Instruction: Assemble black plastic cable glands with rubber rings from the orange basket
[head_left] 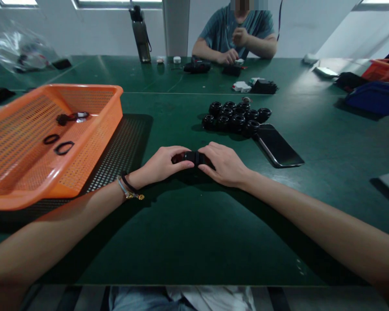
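My left hand (162,165) and my right hand (223,163) meet at the middle of the green table (188,233). Both are closed on a small black cylindrical part (193,157) held between them, low over the table. My fingers cover most of it. Just beyond my hands lies a cluster of several black round parts (236,115). A dark phone (278,146) lies flat to the right of my right hand.
An orange mesh basket (94,138) holding a few black rings (64,147) stands at the left on a black perforated mat (123,142). Across the table a person (236,34) handles small parts. A bottle (141,34), a blue bin (376,97) and an orange bin (384,70) stand farther off.
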{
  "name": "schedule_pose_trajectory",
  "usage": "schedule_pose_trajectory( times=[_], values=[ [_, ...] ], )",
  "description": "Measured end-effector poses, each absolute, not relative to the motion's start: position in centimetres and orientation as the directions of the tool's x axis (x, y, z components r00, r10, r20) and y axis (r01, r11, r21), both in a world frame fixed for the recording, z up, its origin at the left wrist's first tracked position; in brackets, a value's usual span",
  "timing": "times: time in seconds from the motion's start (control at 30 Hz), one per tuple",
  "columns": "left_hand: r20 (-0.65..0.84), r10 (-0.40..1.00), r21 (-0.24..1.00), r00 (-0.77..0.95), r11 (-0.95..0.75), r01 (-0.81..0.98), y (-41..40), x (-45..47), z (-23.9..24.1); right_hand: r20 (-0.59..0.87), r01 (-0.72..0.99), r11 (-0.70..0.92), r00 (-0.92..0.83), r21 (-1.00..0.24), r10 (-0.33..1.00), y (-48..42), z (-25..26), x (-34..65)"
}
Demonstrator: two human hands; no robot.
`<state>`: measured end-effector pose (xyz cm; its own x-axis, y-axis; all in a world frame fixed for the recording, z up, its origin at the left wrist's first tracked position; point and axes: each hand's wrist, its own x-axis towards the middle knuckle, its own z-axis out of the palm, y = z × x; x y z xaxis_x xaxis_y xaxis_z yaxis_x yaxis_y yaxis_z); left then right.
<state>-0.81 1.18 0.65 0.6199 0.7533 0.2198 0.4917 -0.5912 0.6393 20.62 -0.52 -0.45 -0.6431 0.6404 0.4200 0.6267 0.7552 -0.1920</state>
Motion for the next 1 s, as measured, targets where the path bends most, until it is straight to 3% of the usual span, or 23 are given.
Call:
schedule_pose_trajectory(
  times=[0.33,0.6,0.83,1.0],
  values=[
    [0.360,0.633,0.488,0.685,-0.754,0.439,0.7,-1.3,0.3,0.372,0.568,0.776,-0.681,-0.275,0.630,-0.9,-0.4,20.5],
    [0.441,0.575,0.373,0.689,-0.816,0.443,0.3,-1.4,0.0,0.333,0.546,0.699,-0.624,-0.462,0.707,-1.5,0.0,20.1],
    [0.566,0.422,0.199,0.709,-0.904,0.378,0.2,-1.6,0.0,0.267,0.487,0.609,-0.599,-0.626,0.755,-2.0,0.6,19.7],
    [0.568,0.403,0.146,0.718,-0.908,0.393,-0.1,-1.8,0.0,0.215,0.423,0.516,-0.580,-0.745,0.786,-2.6,1.0,19.4]
  ],
)
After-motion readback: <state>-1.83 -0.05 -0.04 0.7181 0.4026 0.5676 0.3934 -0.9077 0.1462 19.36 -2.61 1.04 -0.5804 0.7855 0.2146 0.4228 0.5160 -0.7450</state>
